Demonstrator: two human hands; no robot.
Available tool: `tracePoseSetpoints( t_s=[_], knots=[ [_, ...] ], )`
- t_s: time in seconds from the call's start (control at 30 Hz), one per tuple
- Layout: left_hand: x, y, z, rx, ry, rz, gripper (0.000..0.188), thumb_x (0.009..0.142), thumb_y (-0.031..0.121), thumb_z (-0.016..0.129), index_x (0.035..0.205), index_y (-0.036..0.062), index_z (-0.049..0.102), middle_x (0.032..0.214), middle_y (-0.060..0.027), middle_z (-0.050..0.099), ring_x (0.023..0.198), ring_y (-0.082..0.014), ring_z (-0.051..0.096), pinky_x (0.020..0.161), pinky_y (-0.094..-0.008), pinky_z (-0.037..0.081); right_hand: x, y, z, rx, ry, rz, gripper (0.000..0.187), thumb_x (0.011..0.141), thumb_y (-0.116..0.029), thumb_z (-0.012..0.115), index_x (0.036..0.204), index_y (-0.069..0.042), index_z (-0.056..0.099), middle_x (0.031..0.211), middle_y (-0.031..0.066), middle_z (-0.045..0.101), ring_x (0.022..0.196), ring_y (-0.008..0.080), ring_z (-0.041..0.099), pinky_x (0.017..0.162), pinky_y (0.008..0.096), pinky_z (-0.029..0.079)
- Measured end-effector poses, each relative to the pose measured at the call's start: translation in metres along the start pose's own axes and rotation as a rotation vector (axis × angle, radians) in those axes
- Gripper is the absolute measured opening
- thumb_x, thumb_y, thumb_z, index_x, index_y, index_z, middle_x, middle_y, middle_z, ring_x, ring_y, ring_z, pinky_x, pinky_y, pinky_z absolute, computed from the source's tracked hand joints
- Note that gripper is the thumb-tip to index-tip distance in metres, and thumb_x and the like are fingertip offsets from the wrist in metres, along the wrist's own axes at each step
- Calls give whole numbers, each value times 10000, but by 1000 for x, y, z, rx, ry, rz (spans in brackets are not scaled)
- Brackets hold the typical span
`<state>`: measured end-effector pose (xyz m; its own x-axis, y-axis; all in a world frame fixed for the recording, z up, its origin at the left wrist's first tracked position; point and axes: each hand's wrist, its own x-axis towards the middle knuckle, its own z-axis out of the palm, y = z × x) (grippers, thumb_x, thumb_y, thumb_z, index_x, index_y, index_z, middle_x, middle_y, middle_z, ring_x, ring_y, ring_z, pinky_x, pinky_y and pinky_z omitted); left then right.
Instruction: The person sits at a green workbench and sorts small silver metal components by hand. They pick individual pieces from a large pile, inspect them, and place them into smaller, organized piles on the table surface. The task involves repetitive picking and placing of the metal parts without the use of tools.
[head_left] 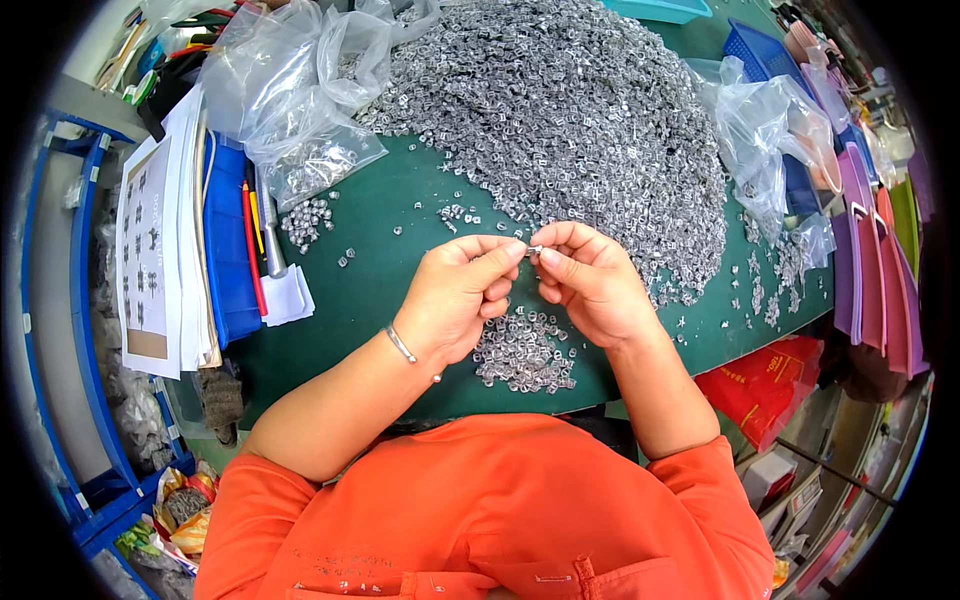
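Between the fingertips of both hands is a small silvery metal part (534, 250), held over the green tabletop. My left hand (468, 290), with a silver bangle at its wrist, pinches it from the left. From the right, my right hand (592, 283) pinches the same part between thumb and forefinger. Under and between the hands lies a small pile of similar metal parts (525, 352). Beyond them a very large heap of these small grey parts (560, 110) covers the far middle of the table. The part's exact shape is too small to tell.
Clear plastic bags (290, 100) and a blue tray (228, 240) with pens and a metal-shafted tool stand at the left, beside stacked papers (165, 250). On the right are another plastic bag (760, 130), a blue basket (755, 50), purple and pink bins (870, 260) and a red bag (765, 385).
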<state>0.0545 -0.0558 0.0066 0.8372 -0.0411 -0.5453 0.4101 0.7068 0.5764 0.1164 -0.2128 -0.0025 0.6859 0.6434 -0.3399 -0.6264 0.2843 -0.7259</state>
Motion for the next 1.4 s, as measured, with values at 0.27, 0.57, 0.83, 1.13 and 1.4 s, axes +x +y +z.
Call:
tracePoseSetpoints(
  t_s=[0.27, 0.57, 0.83, 1.13, 1.4],
  knots=[
    [2, 0, -4, 40, -4, -34, 166, 833, 82, 635, 948, -17, 569, 759, -36, 560, 592, -76, 487, 487, -194, 387, -1, 17, 8, -389, 121, -330, 164, 831, 0, 592, 992, -17, 566, 851, 10, 577, 758, 57, 532, 653, 200, 443],
    [-6, 9, -16, -61, -10, 5, 173, 821, -11, 552, 993, -1, 552, 908, -94, 584, 723, -121, 550, 589, -220, 458, -90, -103, -145, -310, 1138, -948, 184, 912, -157, 474, 1016, -16, 529, 537, -38, 363, 406, 65, 313, 355, 227, 242],
    [-6, 5, -17, -296, -72, -87, 295, 751, -47, 462, 1039, -53, 526, 1038, -163, 540, 894, -229, 571, 736, -285, 510, -144, -130, -340, -419, 1492, -1163, 125, 870, -61, 474, 952, -19, 559, 691, 36, 563, 584, 114, 480, 554, 244, 414],
    [-12, 16, 1, -580, -187, -120, 387, 926, 159, 417, 1195, -118, 436, 1292, -262, 412, 1231, -374, 394, 996, -429, 403, -173, -135, -380, -703, 1529, -1060, 249, 848, 33, 447, 1084, 44, 526, 1006, 113, 629, 929, 193, 578, 893, 302, 421],
    [-5, 9, -6, -419, -230, -34, 310, 896, 7, 459, 1195, -70, 469, 1237, -225, 484, 1172, -315, 474, 973, -358, 437, -102, -140, -225, -847, 1303, -1144, 151, 873, 4, 467, 958, 16, 590, 969, 67, 599, 908, 140, 539, 877, 272, 397]
  ],
)
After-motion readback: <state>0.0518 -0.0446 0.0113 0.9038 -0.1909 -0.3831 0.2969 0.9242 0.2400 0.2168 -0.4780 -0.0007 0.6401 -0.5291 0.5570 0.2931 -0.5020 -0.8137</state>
